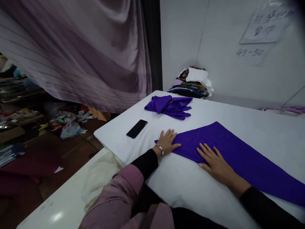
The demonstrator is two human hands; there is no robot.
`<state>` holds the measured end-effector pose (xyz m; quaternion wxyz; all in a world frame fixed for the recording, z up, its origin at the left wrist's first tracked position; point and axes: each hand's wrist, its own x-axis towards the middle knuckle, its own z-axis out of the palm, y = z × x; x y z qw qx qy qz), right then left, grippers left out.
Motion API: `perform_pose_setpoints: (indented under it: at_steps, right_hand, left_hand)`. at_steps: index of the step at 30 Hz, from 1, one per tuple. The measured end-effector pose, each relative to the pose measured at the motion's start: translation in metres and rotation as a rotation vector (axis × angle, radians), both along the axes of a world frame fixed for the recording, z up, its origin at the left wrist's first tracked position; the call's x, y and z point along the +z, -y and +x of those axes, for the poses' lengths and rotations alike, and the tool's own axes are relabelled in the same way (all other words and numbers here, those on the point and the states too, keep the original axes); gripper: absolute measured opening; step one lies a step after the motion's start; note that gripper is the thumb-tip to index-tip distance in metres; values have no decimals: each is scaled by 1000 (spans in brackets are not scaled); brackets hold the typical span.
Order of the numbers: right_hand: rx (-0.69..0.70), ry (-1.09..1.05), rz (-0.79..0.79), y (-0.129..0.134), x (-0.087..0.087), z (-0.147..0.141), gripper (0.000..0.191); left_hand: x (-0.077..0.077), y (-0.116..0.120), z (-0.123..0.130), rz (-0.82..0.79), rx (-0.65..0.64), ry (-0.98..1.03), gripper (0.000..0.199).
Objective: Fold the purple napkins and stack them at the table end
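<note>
A purple cloth [240, 156] lies flat across the white-covered table [238, 111], with a peak on its far edge and a long taper running off to the right. My left hand [167, 142], a silver bracelet at its wrist, rests palm down on the cloth's narrow left end. Its fingers are spread. Farther right, my right hand [215, 163] lies flat on the same cloth near its front edge, fingers apart. Beyond my left hand sits a loosely knotted purple cloth bundle [166, 106].
A black phone [137, 128] lies left of my left hand. Folded clothes [193, 83] are piled against the wall behind the table. A mauve curtain [114, 57] hangs at the left, above a cluttered floor with a plastic bag [71, 129]. Handwritten paper signs [267, 27] are on the wall.
</note>
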<state>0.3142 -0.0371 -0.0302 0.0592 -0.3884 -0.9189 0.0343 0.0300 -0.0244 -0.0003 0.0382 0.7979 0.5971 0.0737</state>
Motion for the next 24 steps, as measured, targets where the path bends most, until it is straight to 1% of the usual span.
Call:
perform_pose_setpoints:
  at_steps: [3, 7, 10, 12, 14, 15, 16, 18, 19, 20, 21, 22, 24]
  right_hand:
    - [-5, -10, -20, 0, -1, 0, 65]
    - [-17, 3, -38, -1, 0, 0, 66]
    - [-19, 16, -39, 0, 2, -1, 67]
    - [-12, 11, -41, 0, 3, -1, 66]
    - [-8, -5, -44, 0, 2, -2, 66]
    - [-8, -14, -46, 0, 2, -2, 66]
    - [-11, -22, -49, 0, 2, -2, 66]
    - [-18, -30, -61, 0, 4, -4, 66]
    - [-21, -31, -74, 0, 5, -5, 66]
    - [-22, -30, -89, 0, 8, -6, 67]
    - [-24, -29, -108, 0, 10, -7, 67]
    - [-29, -31, -128, 0, 13, -8, 67]
    - [-52, -51, -163, 1, 18, -9, 66]
  left_hand:
    - [2, 7, -29, 23, 90, -16, 63]
    - [0, 14, -57, 34, 205, -38, 58]
    - [6, 15, -71, 42, 264, -43, 55]
    - [14, 15, -71, 67, 302, -44, 55]
    - [24, 18, -57, 100, 316, -43, 56]
    - [27, 20, -44, 113, 292, -39, 56]
    - [30, 22, -29, 125, 245, -34, 57]
    - [30, 28, 5, 120, 28, -2, 59]
    - [28, 30, 21, 113, -77, 14, 62]
    - [24, 32, 34, 99, -155, 26, 64]
    - [20, 33, 44, 80, -203, 34, 65]
    - [15, 32, 51, 54, -224, 38, 67]
    - [5, 26, 56, -13, -234, 31, 71]
